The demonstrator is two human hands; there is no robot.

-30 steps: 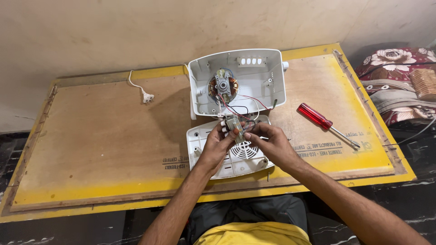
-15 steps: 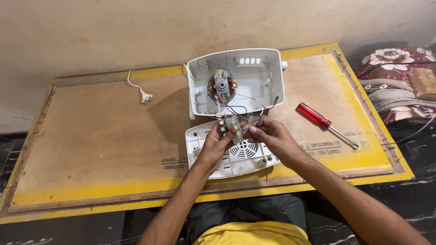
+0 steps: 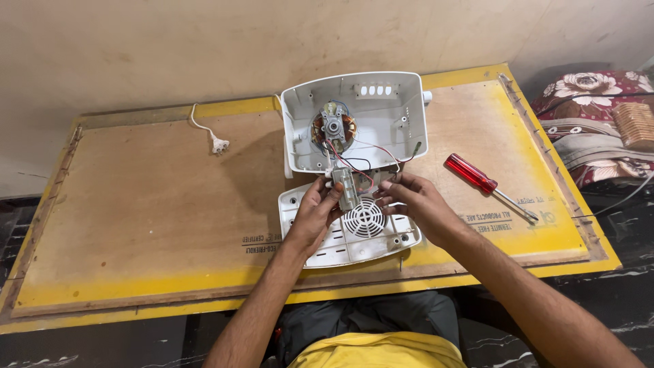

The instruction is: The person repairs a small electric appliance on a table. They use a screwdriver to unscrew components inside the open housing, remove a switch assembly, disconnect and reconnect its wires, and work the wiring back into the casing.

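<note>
Pinching a small grey rectangular switch block (image 3: 346, 188), both hands (image 3: 371, 204) hover over white ribbed plastic base (image 3: 354, 235).

1. Upper housing (image 3: 381, 116): white plastic, motor (image 3: 332, 128) inside with copper-coloured windings and a grey metal core.
2. Wires (image 3: 371, 151): red, black and white.
3. Base plate (image 3: 351, 235): white, round grille of concentric slots.
4. Switch block (image 3: 347, 188): grey, held between the left hand (image 3: 315, 212) and right hand (image 3: 417, 203).
5. Screwdriver (image 3: 489, 185): translucent red handle, silver shaft.
6. Table (image 3: 136, 204): brown plywood, yellow border.
7. Power cord (image 3: 208, 134): white.
8. Bedding (image 3: 589, 116): maroon with white floral print.
9. Shirt (image 3: 381, 351): yellow.
</note>
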